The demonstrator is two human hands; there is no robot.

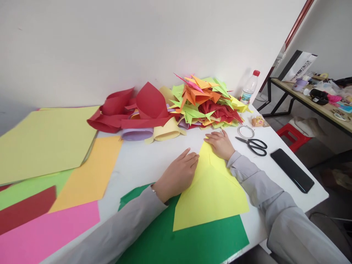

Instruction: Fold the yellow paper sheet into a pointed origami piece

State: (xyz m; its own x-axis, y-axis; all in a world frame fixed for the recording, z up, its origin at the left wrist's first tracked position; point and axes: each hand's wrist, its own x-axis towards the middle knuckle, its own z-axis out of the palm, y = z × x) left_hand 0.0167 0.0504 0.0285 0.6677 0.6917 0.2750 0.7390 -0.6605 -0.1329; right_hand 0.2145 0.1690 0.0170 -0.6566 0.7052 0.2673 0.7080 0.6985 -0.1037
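A yellow sheet of paper [211, 194] lies in front of me, its two upper corners folded in so that it narrows to a point at the far end. My left hand [178, 174] rests along its left folded edge, fingers stretched out and close together. At the pointed tip, my right hand [220, 145] lies on the paper with its fingers extended over it. Both thumbs are only partly visible. Beneath the yellow sheet is green paper [217, 240], partly covered by it and by my left sleeve.
Black scissors [254, 145], a wire coil [246, 132] and a phone [292, 170] lie right. Folded paper shapes [203, 99], curled red paper [150, 101] and a bottle [249, 88] stand along the wall. Coloured sheets [46, 139] spread left. The table edge [316, 203] is near right.
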